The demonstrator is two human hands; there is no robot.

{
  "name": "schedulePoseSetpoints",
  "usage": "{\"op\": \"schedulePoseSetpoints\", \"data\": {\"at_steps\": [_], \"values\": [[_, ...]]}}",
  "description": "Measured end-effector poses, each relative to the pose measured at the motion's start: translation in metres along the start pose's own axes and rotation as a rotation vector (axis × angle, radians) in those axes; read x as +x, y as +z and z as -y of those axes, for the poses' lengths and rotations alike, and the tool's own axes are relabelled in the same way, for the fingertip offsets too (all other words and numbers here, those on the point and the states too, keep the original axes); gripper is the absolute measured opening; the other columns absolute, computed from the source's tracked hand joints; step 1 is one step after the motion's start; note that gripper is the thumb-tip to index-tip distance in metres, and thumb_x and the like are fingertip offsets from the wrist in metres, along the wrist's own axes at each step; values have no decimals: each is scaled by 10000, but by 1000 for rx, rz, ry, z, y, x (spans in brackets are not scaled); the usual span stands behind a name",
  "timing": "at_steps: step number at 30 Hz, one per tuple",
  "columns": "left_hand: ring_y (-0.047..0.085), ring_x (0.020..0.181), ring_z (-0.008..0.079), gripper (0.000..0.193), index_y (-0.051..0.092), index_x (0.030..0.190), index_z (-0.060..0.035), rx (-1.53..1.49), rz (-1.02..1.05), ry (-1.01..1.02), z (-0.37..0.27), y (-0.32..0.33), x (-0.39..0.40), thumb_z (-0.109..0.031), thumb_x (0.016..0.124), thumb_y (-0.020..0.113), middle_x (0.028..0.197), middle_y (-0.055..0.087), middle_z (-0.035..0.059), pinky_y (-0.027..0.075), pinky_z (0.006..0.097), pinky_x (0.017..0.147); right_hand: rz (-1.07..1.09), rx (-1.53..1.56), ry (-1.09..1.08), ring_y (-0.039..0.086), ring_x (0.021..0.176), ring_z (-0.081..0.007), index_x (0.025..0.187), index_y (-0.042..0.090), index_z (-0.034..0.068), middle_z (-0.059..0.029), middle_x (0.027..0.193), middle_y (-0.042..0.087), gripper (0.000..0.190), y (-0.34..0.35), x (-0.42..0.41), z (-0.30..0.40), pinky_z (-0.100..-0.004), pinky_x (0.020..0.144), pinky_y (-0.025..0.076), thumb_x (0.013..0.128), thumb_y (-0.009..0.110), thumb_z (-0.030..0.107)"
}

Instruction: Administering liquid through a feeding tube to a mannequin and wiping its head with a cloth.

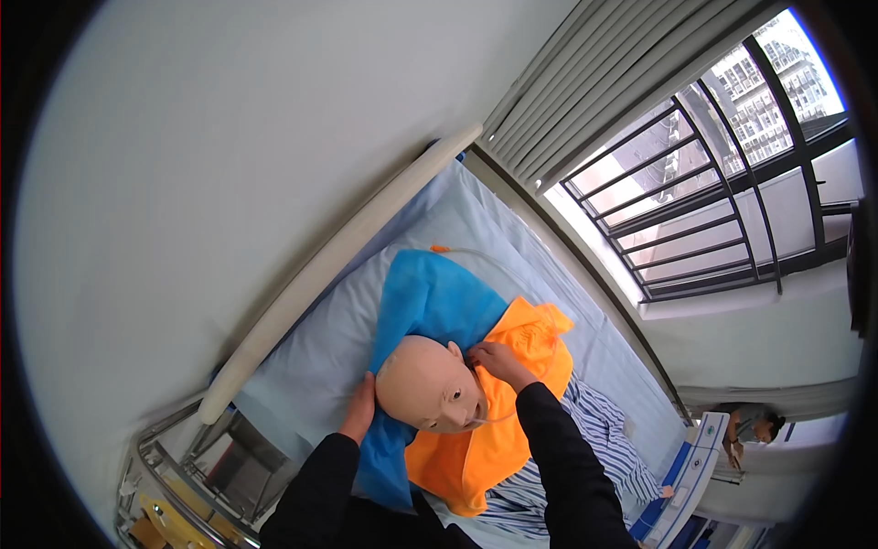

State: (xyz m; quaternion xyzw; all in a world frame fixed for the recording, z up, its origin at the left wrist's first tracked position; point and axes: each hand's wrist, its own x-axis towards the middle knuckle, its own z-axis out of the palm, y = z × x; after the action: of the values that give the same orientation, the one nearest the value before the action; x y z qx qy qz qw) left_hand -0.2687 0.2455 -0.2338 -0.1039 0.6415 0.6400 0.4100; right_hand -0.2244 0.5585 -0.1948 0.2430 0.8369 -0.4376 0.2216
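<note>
A bald training manikin's head (425,377) lies turned to one side on a blue disposable sheet (439,295), over a light blue pillow (322,336). A clear thin tube (495,417) runs from its nose area across an orange cloth (511,439) wrapped about the neck and chest. My left hand (360,410) rests at the crown side of the head, on the blue sheet; its fingertips are partly hidden. My right hand (497,362) is by the manikin's ear and jaw, fingers bent at the orange cloth's edge; whether they pinch it is unclear. Striped pyjamas (603,425) cover the body.
An orange tube end (440,248) lies on the bed past the blue sheet. The headboard (343,267) stands along the wall, the footboard (693,473) at lower right. A metal trolley (171,473) is at lower left. Beyond the footboard is another person (748,425).
</note>
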Motion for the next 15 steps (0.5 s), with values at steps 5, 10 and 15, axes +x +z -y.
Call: {"op": "schedulePoseSetpoints", "data": {"at_steps": [5, 10, 15], "values": [[430, 1220, 283, 693, 414, 1297, 70, -6, -81, -19, 14, -12, -9, -523, 966, 272, 1315, 466, 186, 297, 341, 1028, -705, 270, -68, 564, 574, -134, 816, 613, -15, -69, 671, 607, 128, -30, -76, 2, -260, 550, 440, 846, 597, 109], [499, 1128, 273, 528, 473, 1224, 48, 65, -136, 180, -1, -1, -47, -397, 940, 478, 1204, 534, 190, 362, 346, 965, -922, 56, 455, 522, 538, -153, 691, 531, 32, -51, 622, 554, 379, 10, -192, -108, -298, 518, 423, 789, 688, 364], [576, 843, 260, 275, 551, 981, 31, 527, -459, 323, 11, -59, -61, -140, 796, 663, 902, 610, 155, 446, 361, 777, -634, 260, 407, 565, 525, -119, 817, 607, 8, -43, 641, 605, 324, 86, -233, -142, -256, 502, 459, 801, 669, 326]]}}
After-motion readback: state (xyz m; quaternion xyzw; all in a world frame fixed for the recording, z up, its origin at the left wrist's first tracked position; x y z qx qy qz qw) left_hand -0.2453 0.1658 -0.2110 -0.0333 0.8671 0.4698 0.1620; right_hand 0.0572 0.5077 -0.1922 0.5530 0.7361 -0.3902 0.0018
